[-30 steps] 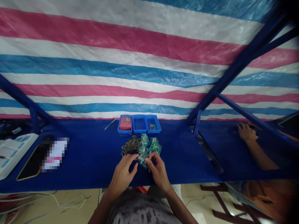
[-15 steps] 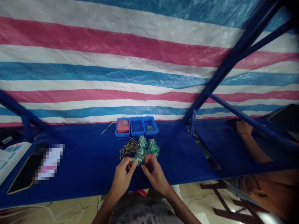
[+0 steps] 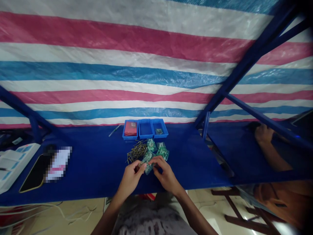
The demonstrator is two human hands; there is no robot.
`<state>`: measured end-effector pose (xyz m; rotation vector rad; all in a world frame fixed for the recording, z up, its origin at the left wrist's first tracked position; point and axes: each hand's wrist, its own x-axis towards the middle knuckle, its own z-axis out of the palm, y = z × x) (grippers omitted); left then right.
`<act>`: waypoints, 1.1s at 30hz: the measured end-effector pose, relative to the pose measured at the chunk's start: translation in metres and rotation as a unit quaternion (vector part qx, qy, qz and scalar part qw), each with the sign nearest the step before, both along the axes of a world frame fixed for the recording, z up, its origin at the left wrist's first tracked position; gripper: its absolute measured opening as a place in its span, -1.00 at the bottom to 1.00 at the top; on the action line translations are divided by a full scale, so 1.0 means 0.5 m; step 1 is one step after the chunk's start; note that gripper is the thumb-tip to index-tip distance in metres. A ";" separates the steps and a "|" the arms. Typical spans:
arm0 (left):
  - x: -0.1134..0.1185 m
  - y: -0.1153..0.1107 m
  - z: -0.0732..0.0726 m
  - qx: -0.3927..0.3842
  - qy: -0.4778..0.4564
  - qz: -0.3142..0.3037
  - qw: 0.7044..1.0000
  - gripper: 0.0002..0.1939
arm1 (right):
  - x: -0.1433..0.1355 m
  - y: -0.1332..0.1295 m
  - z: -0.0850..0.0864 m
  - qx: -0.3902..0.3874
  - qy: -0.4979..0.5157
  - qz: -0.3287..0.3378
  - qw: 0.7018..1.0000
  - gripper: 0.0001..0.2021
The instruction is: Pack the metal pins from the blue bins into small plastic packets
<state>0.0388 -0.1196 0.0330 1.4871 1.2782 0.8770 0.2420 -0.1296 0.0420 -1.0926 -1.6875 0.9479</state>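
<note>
My left hand (image 3: pixel 132 178) is closed, its thumb and fingers pinching a small clear plastic packet (image 3: pixel 148 168) with green contents. My right hand (image 3: pixel 166 174) has its fingertips pressed to the same packet from the other side. Just beyond the fingers lie more green packets (image 3: pixel 162 151) on the blue tabletop. A heap of thin brass-coloured metal pins or screws (image 3: pixel 137 150) spreads to their left. The fingers partly cover the held packet, and what exactly it contains is too small to make out.
Behind the heap stand a blue bin with red packets (image 3: pixel 130 130), a middle blue bin (image 3: pixel 146 129) and a right blue bin (image 3: pixel 164 133) holding a small packet. A pen (image 3: pixel 114 131), phone (image 3: pixel 34 174) and power strip (image 3: pixel 21 166) lie leftward. Another person's arm (image 3: pixel 276 151) rests at right.
The view has shifted slightly. My right fingers have come over the top of the packet and closer to my left fingertips; the packet stays between both hands.
</note>
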 end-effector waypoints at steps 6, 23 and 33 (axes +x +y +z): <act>0.020 0.005 0.002 -0.007 -0.032 0.030 0.999 -0.44 | 0.015 0.023 -0.001 -0.006 -0.010 -0.041 0.999 -0.85; -0.015 -0.010 -0.005 0.085 0.059 0.054 0.993 -0.59 | 0.084 0.119 -0.047 0.001 -0.109 -0.262 0.959 -0.60; 0.003 -0.019 -0.008 0.148 0.133 0.003 0.980 -0.70 | 0.094 0.071 -0.089 0.050 -0.232 -0.264 0.935 -0.61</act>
